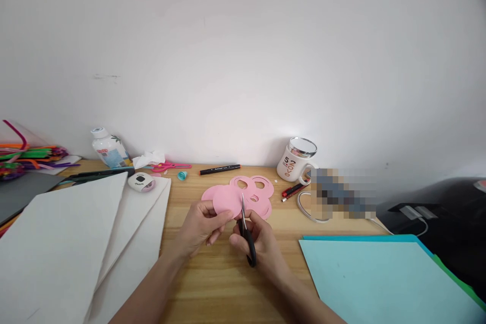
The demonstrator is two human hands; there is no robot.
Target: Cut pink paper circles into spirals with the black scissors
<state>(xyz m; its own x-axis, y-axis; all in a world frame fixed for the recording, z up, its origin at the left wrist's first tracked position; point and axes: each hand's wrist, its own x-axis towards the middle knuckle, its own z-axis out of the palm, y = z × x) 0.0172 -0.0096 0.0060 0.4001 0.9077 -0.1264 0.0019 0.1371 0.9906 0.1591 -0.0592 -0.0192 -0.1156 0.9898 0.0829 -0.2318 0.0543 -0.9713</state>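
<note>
Thumb and fingers of my left hand (205, 223) pinch a round pink paper piece (227, 199) above the wooden table. Closed around the black handles of a pair of scissors (248, 243) is my right hand (261, 243). The scissors' metal blades point up and away, at the right edge of the round piece; whether they are parted is hard to tell. Just behind lie pink paper rings (261, 186) with holes cut in them, overlapping one another. Another pink piece (208, 193) shows partly behind the held one.
White boards (68, 233) lie at left, with a white tape dispenser (141, 182). Near the wall are a bottle (111, 149), pink scissors (170, 166), a marker (219, 169) and a mug (296, 162). Light blue sheets (387, 278) lie at right. A cable (304, 210) curls beside the mug.
</note>
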